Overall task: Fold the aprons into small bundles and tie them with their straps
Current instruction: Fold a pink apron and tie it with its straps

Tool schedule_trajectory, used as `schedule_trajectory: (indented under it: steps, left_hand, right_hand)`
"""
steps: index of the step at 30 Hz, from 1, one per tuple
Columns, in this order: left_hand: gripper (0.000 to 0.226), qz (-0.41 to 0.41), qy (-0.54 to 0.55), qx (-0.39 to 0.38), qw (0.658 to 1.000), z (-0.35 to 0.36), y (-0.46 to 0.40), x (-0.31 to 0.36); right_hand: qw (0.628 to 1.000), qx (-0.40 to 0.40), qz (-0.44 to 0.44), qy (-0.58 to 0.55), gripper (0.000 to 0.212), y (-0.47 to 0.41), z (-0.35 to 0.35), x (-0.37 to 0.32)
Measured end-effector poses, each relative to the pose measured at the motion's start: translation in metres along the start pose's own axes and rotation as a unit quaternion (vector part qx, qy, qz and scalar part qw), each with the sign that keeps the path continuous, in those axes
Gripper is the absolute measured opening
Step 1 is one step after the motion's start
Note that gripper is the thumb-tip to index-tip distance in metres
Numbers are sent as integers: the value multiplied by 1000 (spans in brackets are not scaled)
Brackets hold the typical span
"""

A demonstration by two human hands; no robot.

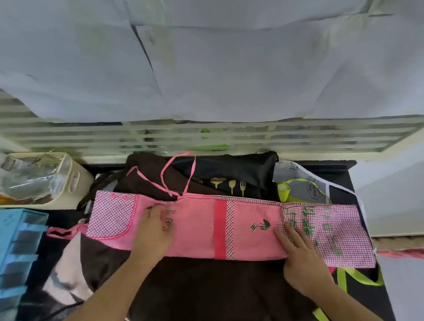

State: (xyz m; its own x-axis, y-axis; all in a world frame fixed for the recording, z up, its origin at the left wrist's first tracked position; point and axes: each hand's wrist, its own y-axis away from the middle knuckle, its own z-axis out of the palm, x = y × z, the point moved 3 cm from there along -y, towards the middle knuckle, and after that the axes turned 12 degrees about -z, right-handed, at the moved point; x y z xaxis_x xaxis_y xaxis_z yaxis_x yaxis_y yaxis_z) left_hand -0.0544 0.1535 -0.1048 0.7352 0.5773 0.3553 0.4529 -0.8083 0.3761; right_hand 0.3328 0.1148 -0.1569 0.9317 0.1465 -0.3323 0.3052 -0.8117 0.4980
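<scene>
We press a pink apron, already folded into a long band, flat across the centre of the frame, its long axis running left to right over a heap of dark aprons. Our left hand lies with fingers spread and straight on the band left of its middle; our right hand lies flat, fingers extended, where the plain pink cloth meets the checked panel with green lettering at the right. Neither hand holds anything. The checked end reaches out to the right beyond the right hand, so we judge that hand the nearer one for turning it inward, across the band's length. The thin pink straps loop away toward the upper centre, above the band and closer to the left hand. All of it rests on a dark table. A cream basket with clear plastic sits at the left, a blue crate below it, and a slatted window grille backed by pale sheeting fills the upper frame.
</scene>
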Motion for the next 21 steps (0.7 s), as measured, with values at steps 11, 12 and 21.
schedule_trajectory:
  steps: [11, 12, 21]
  left_hand:
    - [15, -215, 470, -35, 855, -46, -52, 44]
    - [19, -211, 456, -30, 864, -48, -51, 42]
    - [31, -92, 300, 35, 949, -49, -45, 42]
  right_hand:
    - [996, -32, 33, -70, 91, -7, -12, -12]
    - [996, -32, 34, -74, 91, -7, -12, -13]
    - [997, -29, 32, -69, 95, -4, -9, -14]
